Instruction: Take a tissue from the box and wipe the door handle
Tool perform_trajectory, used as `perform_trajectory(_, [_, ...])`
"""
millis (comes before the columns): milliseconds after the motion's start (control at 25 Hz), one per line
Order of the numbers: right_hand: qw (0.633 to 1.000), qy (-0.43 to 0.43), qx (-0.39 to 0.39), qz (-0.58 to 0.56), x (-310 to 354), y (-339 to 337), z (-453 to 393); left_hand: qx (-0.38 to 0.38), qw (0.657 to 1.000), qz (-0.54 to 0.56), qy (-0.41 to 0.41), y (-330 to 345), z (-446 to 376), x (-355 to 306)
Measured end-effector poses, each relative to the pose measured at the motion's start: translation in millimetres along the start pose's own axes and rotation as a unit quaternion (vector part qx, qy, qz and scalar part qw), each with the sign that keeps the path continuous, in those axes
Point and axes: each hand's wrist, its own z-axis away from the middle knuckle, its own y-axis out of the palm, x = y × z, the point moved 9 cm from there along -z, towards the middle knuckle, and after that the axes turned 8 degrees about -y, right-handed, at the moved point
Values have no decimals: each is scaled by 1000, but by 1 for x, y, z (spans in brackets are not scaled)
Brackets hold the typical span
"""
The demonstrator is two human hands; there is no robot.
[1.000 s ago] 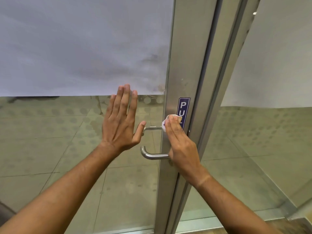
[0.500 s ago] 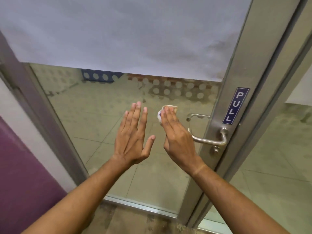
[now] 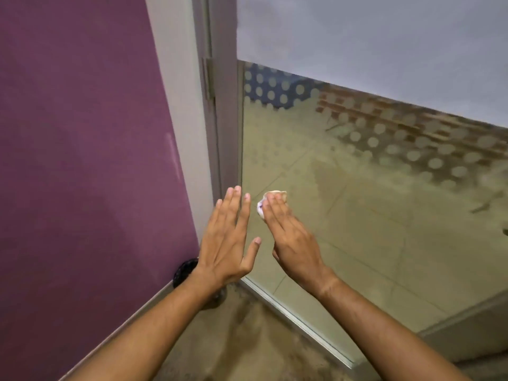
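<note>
On the left side of the view a purple wall takes most of the space, from the top down to the floor, which is brownish and looks dusty. To the right of the wall comes a pale grey frame with a hinge on it, and then the glass door. The upper part of the door is covered by a frosted grey sheet; under it the glass has a pattern of pale dots, and tiles show through the lower part. A metal strip runs along the bottom edge of the door. The door handle is outside this view.

Both forearms reach forward from the bottom of the picture. The left hand is in front of the frame's lower part, fingers straight and released, thumb spread to the side, holding nothing. The right hand is just beside it, in front of the glass, and the two hands are apart. Its fingers are stretched forward and pressed together over a crumpled white tissue, which shows at the fingertips and beside the index finger, with a small purple mark on it. I cannot tell if the tissue touches the glass.

Low at the wall, behind the left wrist, sits a small dark round thing, partly hidden
</note>
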Motion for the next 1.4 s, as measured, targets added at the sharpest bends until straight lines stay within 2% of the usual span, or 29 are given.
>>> perform_trajectory(200, [997, -21, 47, -58, 55, 73, -53, 40, 997, -22, -67, 5, 27, 103])
perform_trajectory(400, [987, -39, 85, -127, 86, 142, -83, 81, 987, -44, -131, 21, 43, 177])
perform_trajectory(720, [961, -59, 143, -228, 93, 297, -92, 129, 965, -67, -218, 94, 61, 263])
perform_trajectory(880, [941, 12, 190, -281, 74, 374, -90, 209, 935, -110, -263, 146, 77, 305])
perform_trajectory(960, [928, 11, 219, -302, 72, 408, -90, 224, 928, -98, -282, 164, 86, 322])
perform_trajectory(1080, [919, -7, 256, -301, 74, 459, -94, 216, 929, -71, -291, 187, 96, 346])
perform_trajectory(1240, [903, -32, 329, -275, 89, 539, -93, 258, 910, -86, -312, 223, 105, 374])
perform_trajectory(1320, [884, -50, 381, -267, 100, 566, -87, 281, 904, -96, -308, 236, 112, 384])
perform_trajectory(1400, [881, -60, 387, -265, 109, 573, -84, 283, 905, -101, -300, 238, 110, 388])
